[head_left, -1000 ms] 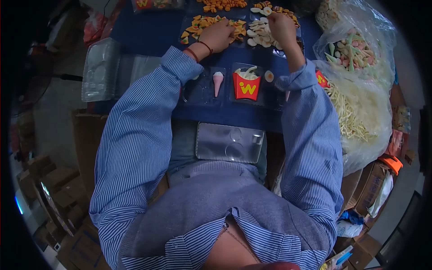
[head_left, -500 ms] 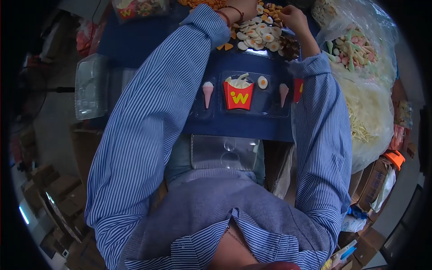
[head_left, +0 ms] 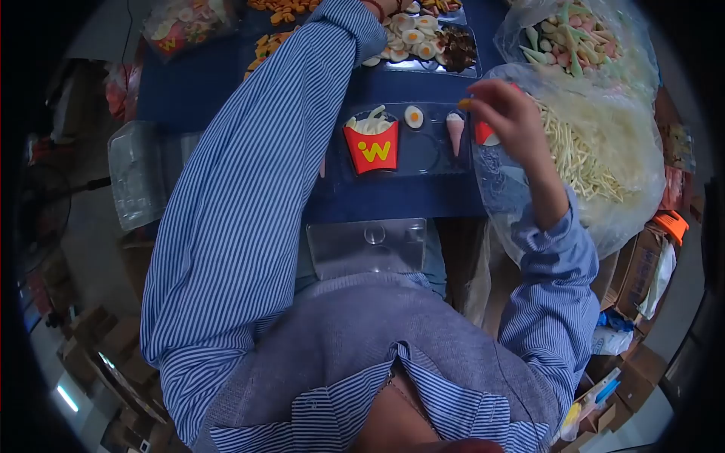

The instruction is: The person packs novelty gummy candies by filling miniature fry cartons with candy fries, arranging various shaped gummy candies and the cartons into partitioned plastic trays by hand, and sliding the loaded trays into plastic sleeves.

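blue table (head_left: 408,198), trays (head_left: 423,160) holding toys (head_left: 371,145)

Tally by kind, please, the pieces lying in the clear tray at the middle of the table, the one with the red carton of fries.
Red carton of fries: 1
Fried egg piece: 1
Pink cone: 1
Total: 3

And here, left of the right hand (head_left: 513,124), the tray (head_left: 415,164) holds the fries carton (head_left: 372,147), the egg piece (head_left: 414,116) and, nearest that hand, the cone piece (head_left: 455,134). The bag of strips (head_left: 596,158) lies right of it. Egg pile (head_left: 419,38) beside the left hand (head_left: 389,6), container (head_left: 137,177) far left of both, shallow case (head_left: 368,251) on the lap.
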`<state>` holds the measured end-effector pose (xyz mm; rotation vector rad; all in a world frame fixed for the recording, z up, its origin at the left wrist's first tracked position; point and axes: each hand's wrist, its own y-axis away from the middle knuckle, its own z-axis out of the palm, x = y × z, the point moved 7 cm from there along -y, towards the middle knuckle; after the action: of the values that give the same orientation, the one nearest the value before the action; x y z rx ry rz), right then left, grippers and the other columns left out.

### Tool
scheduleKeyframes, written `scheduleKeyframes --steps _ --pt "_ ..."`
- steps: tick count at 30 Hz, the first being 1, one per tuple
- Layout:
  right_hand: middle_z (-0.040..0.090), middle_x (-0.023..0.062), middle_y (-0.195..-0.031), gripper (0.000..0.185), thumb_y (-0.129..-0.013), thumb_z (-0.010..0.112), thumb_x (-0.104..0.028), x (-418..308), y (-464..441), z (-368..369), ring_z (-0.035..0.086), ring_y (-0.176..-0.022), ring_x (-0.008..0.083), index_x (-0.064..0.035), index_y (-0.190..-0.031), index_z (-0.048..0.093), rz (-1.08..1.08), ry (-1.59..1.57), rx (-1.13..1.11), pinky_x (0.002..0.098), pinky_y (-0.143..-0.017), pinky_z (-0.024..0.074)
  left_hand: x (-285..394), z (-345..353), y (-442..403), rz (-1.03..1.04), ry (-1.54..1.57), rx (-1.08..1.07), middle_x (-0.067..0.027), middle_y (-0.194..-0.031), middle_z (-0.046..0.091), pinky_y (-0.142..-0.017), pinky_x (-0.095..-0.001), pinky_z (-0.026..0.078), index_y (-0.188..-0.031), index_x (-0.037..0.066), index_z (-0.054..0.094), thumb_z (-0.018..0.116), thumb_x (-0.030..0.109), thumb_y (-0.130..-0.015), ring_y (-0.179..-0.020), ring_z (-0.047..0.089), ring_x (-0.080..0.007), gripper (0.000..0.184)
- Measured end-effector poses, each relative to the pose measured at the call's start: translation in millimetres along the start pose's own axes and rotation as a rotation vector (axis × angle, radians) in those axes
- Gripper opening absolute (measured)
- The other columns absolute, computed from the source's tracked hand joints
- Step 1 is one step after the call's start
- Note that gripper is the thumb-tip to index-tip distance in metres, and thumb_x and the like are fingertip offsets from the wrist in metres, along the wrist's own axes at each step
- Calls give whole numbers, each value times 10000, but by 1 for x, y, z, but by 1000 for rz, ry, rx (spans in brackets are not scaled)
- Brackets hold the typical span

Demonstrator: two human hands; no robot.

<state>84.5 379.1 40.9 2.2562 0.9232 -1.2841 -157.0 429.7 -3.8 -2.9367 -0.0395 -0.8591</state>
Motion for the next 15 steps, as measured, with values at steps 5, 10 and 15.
scheduleKeyframes --steps 5,10,15 --pt "645 104 -864 145 -852 685 -67 9 38 57 646 -765 226 -23 -988 658 -231 451 65 314 -675 509 11 -18 13 -40 44 42 -120 -808 684 -632 -305 550 -948 70 699 621 292 -908 -715 690 -194 239" --pt "584 81 -863 123 -806 685 -58 -2 49 70 584 -815 243 -33 -922 652 -469 595 234 355 -674 458 9 -50 41 -110 81 120 -118 -809 683 -633 -299 549 -950 68 698 630 289 -904 -715 690 -188 235" --pt "592 72 -938 164 -800 675 -43 -11 59 74 577 -872 238 -36 -964 667 -450 689 268 352 -733 432 -5 -74 90 -206 76 174 -117 -811 683 -633 -294 548 -950 67 697 637 285 -901 -715 690 -184 232"
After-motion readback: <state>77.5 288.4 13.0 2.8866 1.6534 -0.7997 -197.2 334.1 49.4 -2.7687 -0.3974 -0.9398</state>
